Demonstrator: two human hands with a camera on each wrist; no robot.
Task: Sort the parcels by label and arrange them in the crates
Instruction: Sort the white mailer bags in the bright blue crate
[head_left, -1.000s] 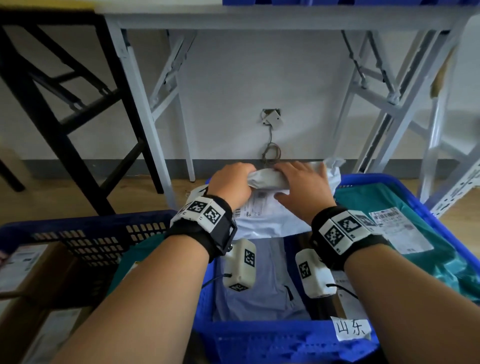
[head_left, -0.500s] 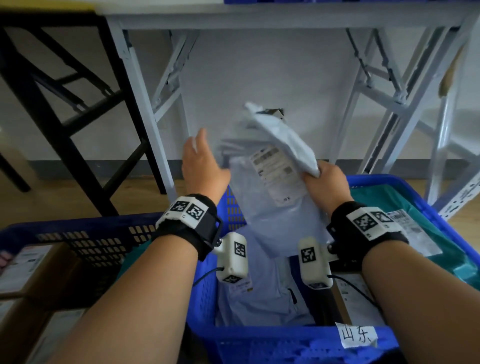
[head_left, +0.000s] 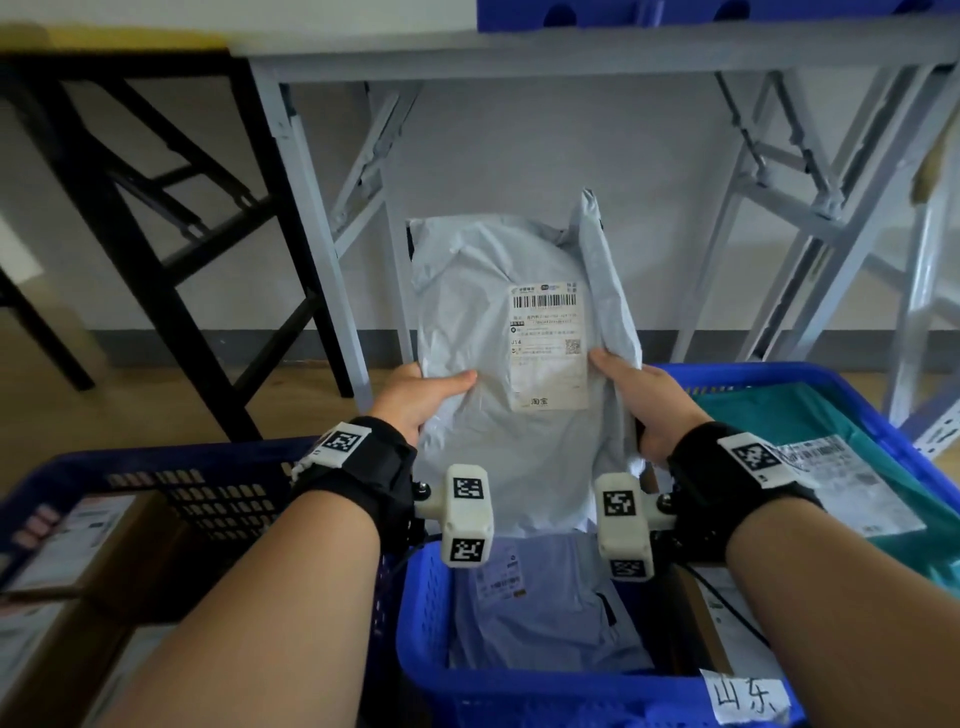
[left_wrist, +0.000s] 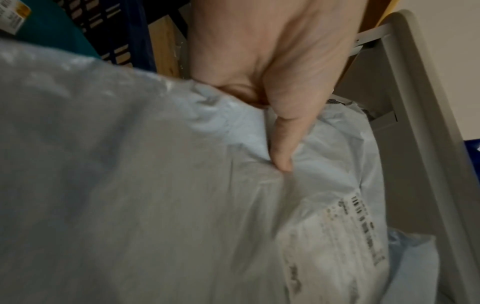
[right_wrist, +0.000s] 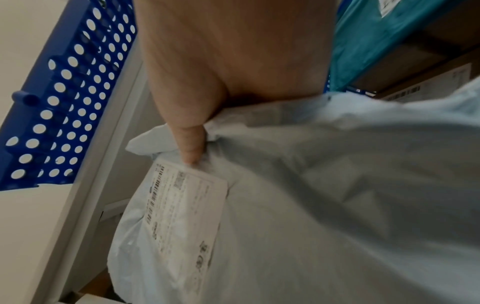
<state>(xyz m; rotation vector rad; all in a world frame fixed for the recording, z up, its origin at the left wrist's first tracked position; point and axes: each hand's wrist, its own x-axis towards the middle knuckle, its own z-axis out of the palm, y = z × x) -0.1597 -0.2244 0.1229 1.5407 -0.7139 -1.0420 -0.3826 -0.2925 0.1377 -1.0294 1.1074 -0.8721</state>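
Observation:
A pale grey poly-mailer parcel (head_left: 498, 364) is held upright above the blue crate (head_left: 519, 696), its white shipping label (head_left: 548, 345) facing me. My left hand (head_left: 421, 397) pinches its left edge, thumb on the front. My right hand (head_left: 631, 387) pinches the right edge beside the label. In the left wrist view the thumb (left_wrist: 285, 142) presses into the parcel (left_wrist: 155, 195). The right wrist view shows the thumb (right_wrist: 191, 144) at the label's corner on the parcel (right_wrist: 337, 205). The crate bears a handwritten tag (head_left: 748, 699).
Inside the blue crate lie another grey parcel (head_left: 530, 603) and a teal parcel (head_left: 810, 431) with a label. A darker blue crate (head_left: 156, 483) to the left holds cardboard boxes (head_left: 67, 540). Grey folding table legs (head_left: 311, 208) and a black frame (head_left: 130, 234) stand behind.
The parcel was lifted out of the crate, unfolded and turned upright with its label toward me. My left hand, free half a second ago, now holds its left edge.

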